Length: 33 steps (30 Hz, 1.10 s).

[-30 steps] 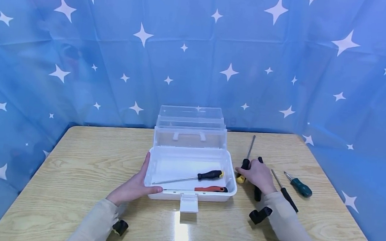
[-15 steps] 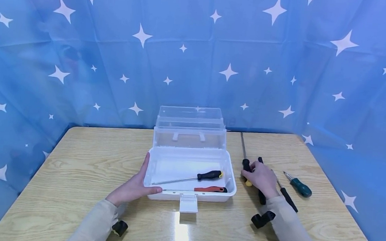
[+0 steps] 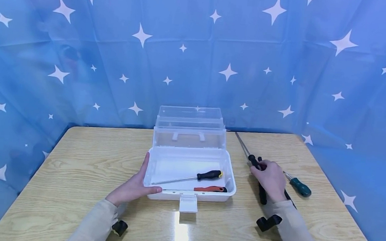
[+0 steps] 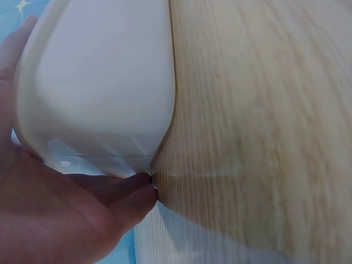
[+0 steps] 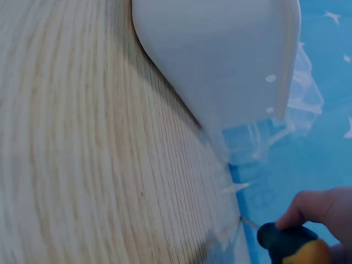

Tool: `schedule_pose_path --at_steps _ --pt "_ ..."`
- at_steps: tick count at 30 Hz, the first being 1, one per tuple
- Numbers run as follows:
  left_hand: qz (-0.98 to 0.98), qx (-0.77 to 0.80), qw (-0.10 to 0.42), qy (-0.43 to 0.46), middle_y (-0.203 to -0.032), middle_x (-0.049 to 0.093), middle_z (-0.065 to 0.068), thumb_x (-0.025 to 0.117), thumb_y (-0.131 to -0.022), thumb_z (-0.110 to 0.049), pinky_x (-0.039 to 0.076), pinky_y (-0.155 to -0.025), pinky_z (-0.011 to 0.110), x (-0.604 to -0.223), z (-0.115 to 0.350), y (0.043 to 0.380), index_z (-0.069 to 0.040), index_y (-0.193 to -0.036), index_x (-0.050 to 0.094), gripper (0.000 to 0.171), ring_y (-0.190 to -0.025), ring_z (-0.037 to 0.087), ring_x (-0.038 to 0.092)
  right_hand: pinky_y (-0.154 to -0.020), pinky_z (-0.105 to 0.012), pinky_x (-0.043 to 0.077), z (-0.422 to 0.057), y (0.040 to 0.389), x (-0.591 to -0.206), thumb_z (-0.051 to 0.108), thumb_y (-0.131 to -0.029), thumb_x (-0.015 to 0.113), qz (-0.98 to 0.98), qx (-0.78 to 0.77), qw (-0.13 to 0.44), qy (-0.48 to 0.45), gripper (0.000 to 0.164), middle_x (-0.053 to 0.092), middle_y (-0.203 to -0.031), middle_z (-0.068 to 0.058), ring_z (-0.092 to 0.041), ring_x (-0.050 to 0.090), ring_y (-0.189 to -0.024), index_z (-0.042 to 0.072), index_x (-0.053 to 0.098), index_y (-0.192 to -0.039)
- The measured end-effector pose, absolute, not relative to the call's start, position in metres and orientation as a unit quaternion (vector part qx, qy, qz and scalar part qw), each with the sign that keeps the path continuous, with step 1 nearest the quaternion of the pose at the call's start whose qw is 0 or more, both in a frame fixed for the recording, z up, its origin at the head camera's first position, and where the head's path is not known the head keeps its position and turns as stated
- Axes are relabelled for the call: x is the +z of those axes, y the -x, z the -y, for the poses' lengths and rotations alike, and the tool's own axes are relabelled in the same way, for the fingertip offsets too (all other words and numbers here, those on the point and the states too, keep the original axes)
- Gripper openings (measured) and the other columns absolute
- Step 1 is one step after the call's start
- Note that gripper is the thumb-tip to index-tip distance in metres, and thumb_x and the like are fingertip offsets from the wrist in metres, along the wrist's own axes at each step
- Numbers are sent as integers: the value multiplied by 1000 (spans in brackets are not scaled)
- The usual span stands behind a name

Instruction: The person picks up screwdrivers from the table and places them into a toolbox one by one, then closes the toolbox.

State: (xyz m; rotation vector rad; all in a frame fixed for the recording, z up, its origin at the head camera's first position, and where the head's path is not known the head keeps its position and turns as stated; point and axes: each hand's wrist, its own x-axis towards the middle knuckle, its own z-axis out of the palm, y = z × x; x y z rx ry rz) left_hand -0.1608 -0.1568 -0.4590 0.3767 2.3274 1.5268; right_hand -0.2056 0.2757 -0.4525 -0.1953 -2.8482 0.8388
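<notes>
A white toolbox (image 3: 175, 163) stands with its clear lid (image 3: 189, 138) raised. My left hand (image 3: 134, 187) holds its left end, thumb over the front corner and fingers along the end wall (image 4: 99, 82). Inside lie a black-and-yellow screwdriver (image 3: 210, 175) and a red-handled screwdriver (image 3: 210, 189). To the right of the box, my right hand (image 3: 271, 181) grips another black-and-yellow screwdriver (image 3: 253, 160) by its handle, the shaft pointing away and to the left. In the right wrist view, its yellow handle end (image 5: 309, 254) shows beside my fingers.
A black tool (image 3: 262, 194) lies under and beside my right hand. Another black handle (image 3: 289, 199) is mostly hidden behind the wrist. Farther right lies a green-handled screwdriver (image 3: 301, 187). The box's front latch (image 3: 188, 203) hangs open. A blue star-patterned cloth (image 3: 184, 66) surrounds the table.
My right hand has shifted right and slightly nearer with the screwdriver, whose shaft has swung from leaning right to leaning left. My left hand and the toolbox have stayed put.
</notes>
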Motion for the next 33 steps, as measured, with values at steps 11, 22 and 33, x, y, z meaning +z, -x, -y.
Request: schedule_pose_path --at_steps 11,22,33 --pt "-813 541 161 -141 -160 -8 15 78 -82 -27 16 -109 60 -461 157 162 -19 -151 -22 121 -143 38 8 -50 -31 41 -286 204 -456 23 -88 65 935 312 151 74 35 67 -90 -23 -24 55 -59 -1 68 -112" --pt "-812 543 163 -134 -160 -8 14 79 -81 -28 15 -109 61 -460 157 163 -20 -152 -21 122 -143 38 7 -66 -47 47 -293 202 -459 24 -89 67 926 311 201 67 28 68 -95 -24 -39 63 -82 2 71 -106" --pt "-816 537 161 -137 -160 -7 15 78 -82 -29 15 -109 60 -461 158 162 -20 -151 -21 121 -143 37 9 -68 -41 46 -298 199 -460 25 -90 69 916 340 205 55 28 69 -98 -22 -37 63 -85 2 73 -107"
